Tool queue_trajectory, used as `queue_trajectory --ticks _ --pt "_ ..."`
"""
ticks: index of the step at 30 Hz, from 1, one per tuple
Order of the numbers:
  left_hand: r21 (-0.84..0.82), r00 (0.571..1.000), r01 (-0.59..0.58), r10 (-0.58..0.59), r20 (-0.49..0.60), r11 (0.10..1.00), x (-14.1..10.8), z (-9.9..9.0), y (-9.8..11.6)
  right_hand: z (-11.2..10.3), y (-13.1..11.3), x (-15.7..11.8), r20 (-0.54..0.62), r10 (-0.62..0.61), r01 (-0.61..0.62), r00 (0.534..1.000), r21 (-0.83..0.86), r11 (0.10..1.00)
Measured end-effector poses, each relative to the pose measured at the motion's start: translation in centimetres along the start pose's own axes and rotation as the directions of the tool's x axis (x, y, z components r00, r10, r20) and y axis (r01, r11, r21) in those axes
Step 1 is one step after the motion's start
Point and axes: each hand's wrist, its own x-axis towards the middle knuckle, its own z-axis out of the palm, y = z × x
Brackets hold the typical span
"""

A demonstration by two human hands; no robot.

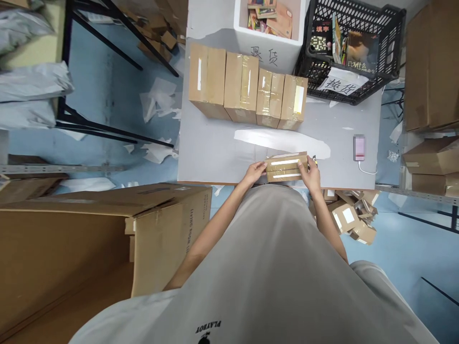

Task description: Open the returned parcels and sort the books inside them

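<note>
Left grip point(255, 173) and right grip point(311, 176) snug on opposite ends of a carton point(286, 170) (white strips point(285, 162) uppermost)

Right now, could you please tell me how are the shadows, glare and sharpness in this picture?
Head view: a soft shadow lies on the table, left of the white bin; head view: tape glints on the four boxes; head view: the held box looks fairly sharp, but the phone's screen text is too small to read.

A parcel-handling workroom, by its taped cartons point(242, 88), grey mailing bags point(34, 81) and black crate point(391, 42) of books.
</note>
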Motion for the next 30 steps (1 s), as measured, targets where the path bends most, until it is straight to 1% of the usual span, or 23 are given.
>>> queue_trajectory --ticks 2,4,7,12,14,16,19,24,27,29,30 --pt "-0.005 0.998 -0.046 0.046 0.042 0.999 -0.3 0.2 0.2 0.4 0.2 0.2 0.014 -0.009 0.009 1.000 0.000 1.000" --pt "0.001 0.995 -0.097 0.097 0.019 0.995 -0.7 -0.5 0.4 1.0 0.3 0.6 0.048 -0.014 0.012 0.999 0.038 0.999" --pt "0.053 0.986 -0.131 0.135 -0.094 0.990 -1.2 -2.7 0.7 2.8 0.1 1.2 0.133 -0.013 -0.005 0.991 0.131 0.991" --pt "0.141 0.945 -0.117 0.154 -0.288 0.983 -1.6 -7.1 1.0 6.9 -0.6 1.6 0.316 0.030 -0.134 0.948 0.313 0.940" --pt "0.147 0.931 -0.095 0.140 -0.337 0.985 -1.7 -8.4 1.0 8.2 -0.7 1.8 0.367 0.021 -0.164 0.930 0.361 0.918" --pt "0.126 0.928 -0.069 0.110 -0.356 0.990 -1.8 -9.0 1.0 8.9 -0.6 1.9 0.392 0.015 -0.171 0.920 0.365 0.915" --pt "0.119 0.929 -0.039 0.080 -0.361 0.992 -2.0 -9.0 1.4 9.2 -0.5 2.2 0.402 0.032 -0.180 0.915 0.335 0.925" --pt "0.215 0.921 0.006 0.079 -0.382 0.977 -2.6 -7.4 3.1 8.8 0.0 2.1 0.426 0.023 -0.178 0.905 0.329 0.927" --pt "0.277 0.933 -0.014 0.112 -0.342 0.961 -3.7 -6.3 4.6 8.0 0.6 1.9 0.414 0.035 -0.182 0.909 0.320 0.930" --pt "0.361 0.949 -0.037 0.147 -0.280 0.932 -4.8 -5.6 5.8 7.1 1.3 2.0 0.415 0.060 -0.216 0.908 0.341 0.915" --pt "0.419 0.960 -0.049 0.158 -0.231 0.907 -5.5 -5.3 6.6 6.5 1.8 2.0 0.420 0.076 -0.241 0.904 0.358 0.902"
